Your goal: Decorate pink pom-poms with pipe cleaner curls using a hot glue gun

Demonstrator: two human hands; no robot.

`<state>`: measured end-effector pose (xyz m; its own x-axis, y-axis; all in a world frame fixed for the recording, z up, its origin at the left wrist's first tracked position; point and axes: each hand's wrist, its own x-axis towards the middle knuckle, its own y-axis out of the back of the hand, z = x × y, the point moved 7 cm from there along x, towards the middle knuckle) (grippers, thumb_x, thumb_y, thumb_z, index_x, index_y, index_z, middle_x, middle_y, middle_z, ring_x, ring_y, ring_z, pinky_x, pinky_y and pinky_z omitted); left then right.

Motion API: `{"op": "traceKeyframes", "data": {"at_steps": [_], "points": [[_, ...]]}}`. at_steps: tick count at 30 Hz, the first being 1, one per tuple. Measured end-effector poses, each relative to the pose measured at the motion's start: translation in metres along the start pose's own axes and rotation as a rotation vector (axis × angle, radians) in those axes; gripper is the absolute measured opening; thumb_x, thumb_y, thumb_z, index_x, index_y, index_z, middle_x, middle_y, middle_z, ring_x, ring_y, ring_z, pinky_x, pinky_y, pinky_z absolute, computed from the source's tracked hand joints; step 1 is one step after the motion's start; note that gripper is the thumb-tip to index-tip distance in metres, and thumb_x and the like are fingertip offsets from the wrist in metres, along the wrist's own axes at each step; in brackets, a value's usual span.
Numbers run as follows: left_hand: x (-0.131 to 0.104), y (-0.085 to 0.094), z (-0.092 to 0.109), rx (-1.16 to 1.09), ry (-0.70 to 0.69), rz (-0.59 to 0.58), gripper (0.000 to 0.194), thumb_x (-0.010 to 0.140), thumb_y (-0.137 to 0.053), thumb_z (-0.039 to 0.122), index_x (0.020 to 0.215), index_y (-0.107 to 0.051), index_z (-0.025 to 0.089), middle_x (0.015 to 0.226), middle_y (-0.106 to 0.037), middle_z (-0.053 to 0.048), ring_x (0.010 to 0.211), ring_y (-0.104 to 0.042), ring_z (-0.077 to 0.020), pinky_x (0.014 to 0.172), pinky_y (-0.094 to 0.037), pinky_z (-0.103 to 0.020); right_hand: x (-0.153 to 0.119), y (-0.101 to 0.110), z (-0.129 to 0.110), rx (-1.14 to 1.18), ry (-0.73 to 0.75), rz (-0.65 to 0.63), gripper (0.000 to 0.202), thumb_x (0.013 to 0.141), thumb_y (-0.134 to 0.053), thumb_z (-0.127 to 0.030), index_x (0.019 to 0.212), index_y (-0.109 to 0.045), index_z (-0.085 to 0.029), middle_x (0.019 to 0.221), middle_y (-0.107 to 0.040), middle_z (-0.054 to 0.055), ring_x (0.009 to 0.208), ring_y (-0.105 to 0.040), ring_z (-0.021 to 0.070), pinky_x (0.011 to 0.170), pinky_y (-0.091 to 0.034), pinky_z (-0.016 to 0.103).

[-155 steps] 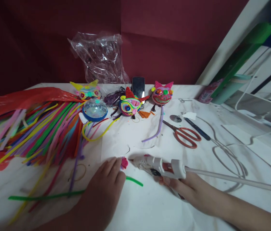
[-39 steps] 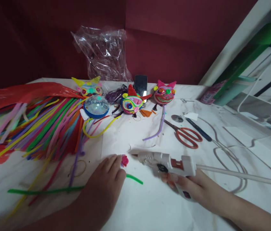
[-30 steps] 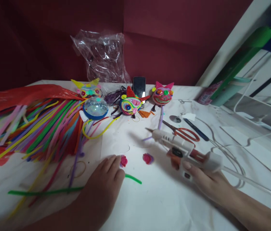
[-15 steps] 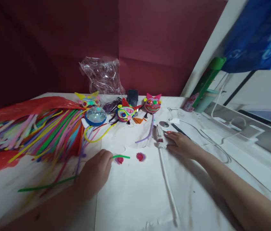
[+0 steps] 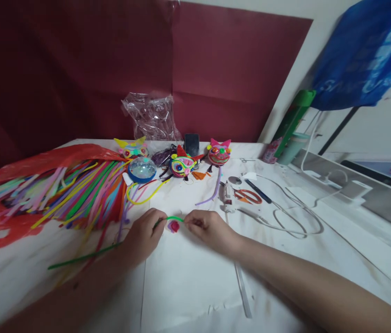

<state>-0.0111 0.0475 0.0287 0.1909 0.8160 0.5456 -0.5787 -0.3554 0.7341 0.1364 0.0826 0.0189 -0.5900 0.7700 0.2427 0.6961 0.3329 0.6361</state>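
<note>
Between my two hands stretches a short span of a green pipe cleaner (image 5: 174, 218). My left hand (image 5: 145, 236) pinches it, and its long tail runs out to the lower left behind the wrist. The fingertips of my right hand (image 5: 212, 229) are closed on its other end. Just below the span, a small red and purple piece (image 5: 173, 226) lies on a white paper sheet (image 5: 188, 277). A white glue gun (image 5: 228, 196) rests beyond my right hand, beside orange-handled scissors (image 5: 249, 196).
Many coloured pipe cleaners (image 5: 77, 189) spill from a red plastic bag (image 5: 73, 150) at left. Several decorated animal heads, one being the pink-eared head (image 5: 219, 151), stand at the back near a clear dome (image 5: 142, 170) and a phone (image 5: 191, 144). A cable (image 5: 302, 217) loops at right.
My right hand has left the glue gun and scissors area and come left to grip the green pipe cleaner's free end. The scissors now show on the table. My left hand keeps its hold.
</note>
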Motion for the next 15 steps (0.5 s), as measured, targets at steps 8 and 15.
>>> {"op": "traceKeyframes", "data": {"at_steps": [8,15], "points": [[0.0,-0.002,-0.013,-0.077,0.128,0.013,0.014,0.083,-0.045,0.024,0.076,-0.056,0.019,0.066,-0.06,0.002,0.061,-0.058,-0.0125,0.058,-0.044,-0.022,0.014,0.01,0.024,0.165,-0.127,0.18,0.014,0.077,-0.057,-0.021,0.087,-0.066,-0.016,0.082,-0.065,0.004,0.068,-0.056,0.0135,0.062,-0.044,0.024],[-0.002,-0.003,-0.024,-0.183,0.248,0.082,0.016,0.082,-0.047,0.032,0.077,-0.057,0.02,0.061,-0.056,0.004,0.055,-0.053,-0.0121,0.054,-0.041,-0.022,0.02,-0.013,0.026,0.47,-0.253,-0.058,0.049,0.07,-0.063,-0.064,0.066,-0.058,-0.016,0.049,-0.045,-0.006,0.043,-0.035,0.0073,0.041,-0.029,0.021]]}}
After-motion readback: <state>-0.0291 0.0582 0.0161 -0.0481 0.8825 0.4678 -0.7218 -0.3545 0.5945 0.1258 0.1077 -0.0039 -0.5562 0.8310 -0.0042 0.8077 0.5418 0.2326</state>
